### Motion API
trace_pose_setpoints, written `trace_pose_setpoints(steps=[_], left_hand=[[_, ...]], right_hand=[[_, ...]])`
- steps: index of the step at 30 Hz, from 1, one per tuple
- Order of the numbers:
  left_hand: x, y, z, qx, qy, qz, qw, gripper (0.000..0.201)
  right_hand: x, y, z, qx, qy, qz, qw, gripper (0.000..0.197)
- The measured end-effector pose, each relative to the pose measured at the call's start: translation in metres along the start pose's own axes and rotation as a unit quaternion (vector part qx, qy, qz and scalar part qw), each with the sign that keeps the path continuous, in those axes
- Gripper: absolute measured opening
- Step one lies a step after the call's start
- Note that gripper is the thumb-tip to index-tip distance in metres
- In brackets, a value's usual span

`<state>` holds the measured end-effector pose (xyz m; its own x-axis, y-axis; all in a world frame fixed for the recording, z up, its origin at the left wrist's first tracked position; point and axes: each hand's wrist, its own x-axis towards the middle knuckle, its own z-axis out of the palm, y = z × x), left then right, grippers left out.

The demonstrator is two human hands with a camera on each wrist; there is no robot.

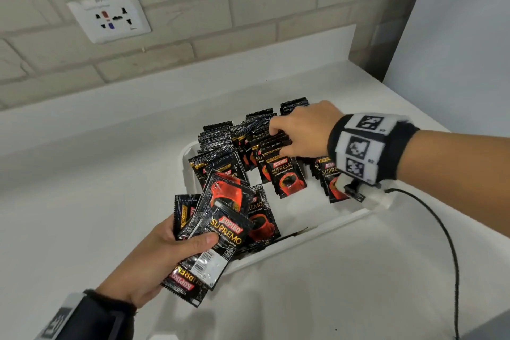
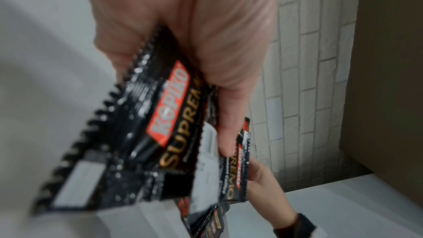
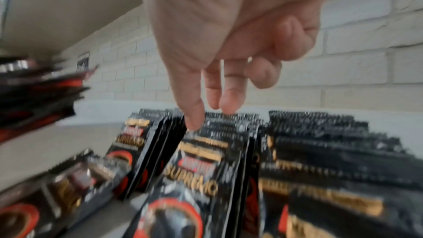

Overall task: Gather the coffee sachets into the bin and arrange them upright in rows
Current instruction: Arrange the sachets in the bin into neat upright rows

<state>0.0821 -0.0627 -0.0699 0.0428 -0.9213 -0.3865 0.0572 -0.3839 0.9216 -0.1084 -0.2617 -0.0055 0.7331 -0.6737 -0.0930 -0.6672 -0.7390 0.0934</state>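
A smooth white countertop (image 1: 82, 201) runs along a pale brick-tiled wall (image 1: 193, 8) bearing a white multi-socket outlet plate (image 1: 109, 17). On it sits a shallow white plastic bin (image 1: 303, 232), holding black-and-red foil coffee sachets (image 1: 287, 174) standing upright in rows, long axes vertical, printed faces toward the person. The right hand (image 1: 306, 130) reaches down with thumb and fingertips (image 3: 194, 120) on the middle row's serrated tops; motion blur hides whether it actually pinches one. The left hand (image 1: 154, 259) clutches a loose fan of sachets (image 1: 220, 229) over the bin's near-left corner.
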Motion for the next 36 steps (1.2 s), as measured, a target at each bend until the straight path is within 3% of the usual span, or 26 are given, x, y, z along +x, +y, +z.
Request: trace_pose_setpoints(steps=[4, 7, 10, 11, 14, 16, 18, 23, 30, 36], left_hand=[[0.0, 0.0, 0.0, -0.001, 0.003, -0.004, 1.0, 0.102], [0.0, 0.001, 0.0, -0.001, 0.002, -0.006, 1.0, 0.103], [0.0, 0.002, 0.001, -0.002, 0.004, -0.01, 1.0, 0.104], [0.0, 0.002, 0.001, 0.001, 0.004, -0.01, 1.0, 0.105], [0.0, 0.002, 0.002, 0.007, 0.009, -0.01, 1.0, 0.106], [-0.001, 0.003, 0.003, 0.004, 0.015, -0.007, 1.0, 0.105], [-0.002, 0.003, 0.005, -0.001, 0.02, -0.002, 1.0, 0.105], [-0.007, 0.002, 0.009, -0.032, 0.031, 0.006, 0.999, 0.104], [-0.019, -0.002, 0.022, -0.032, 0.016, -0.005, 0.999, 0.103], [-0.022, -0.001, 0.025, -0.029, 0.028, -0.005, 0.999, 0.104]], right_hand=[[-0.031, 0.025, -0.022, 0.08, 0.002, 0.019, 0.997, 0.03], [-0.071, 0.045, -0.019, 0.132, -0.1, -0.028, 0.986, 0.024], [-0.108, 0.057, 0.011, 0.066, -0.198, -0.062, 0.976, 0.033], [-0.118, 0.06, 0.025, 0.05, -0.189, -0.071, 0.978, 0.034], [-0.138, 0.064, 0.058, 0.112, -0.054, -0.053, 0.991, 0.027], [-0.147, 0.065, 0.076, 0.143, 0.05, -0.059, 0.987, 0.041], [-0.155, 0.059, 0.084, 0.168, 0.093, -0.049, 0.98, 0.043], [-0.177, 0.042, 0.083, 0.195, 0.097, -0.017, 0.976, 0.028], [-0.199, 0.037, 0.08, 0.203, 0.074, 0.038, 0.976, 0.036], [-0.201, 0.037, 0.079, 0.199, 0.064, 0.033, 0.977, 0.04]])
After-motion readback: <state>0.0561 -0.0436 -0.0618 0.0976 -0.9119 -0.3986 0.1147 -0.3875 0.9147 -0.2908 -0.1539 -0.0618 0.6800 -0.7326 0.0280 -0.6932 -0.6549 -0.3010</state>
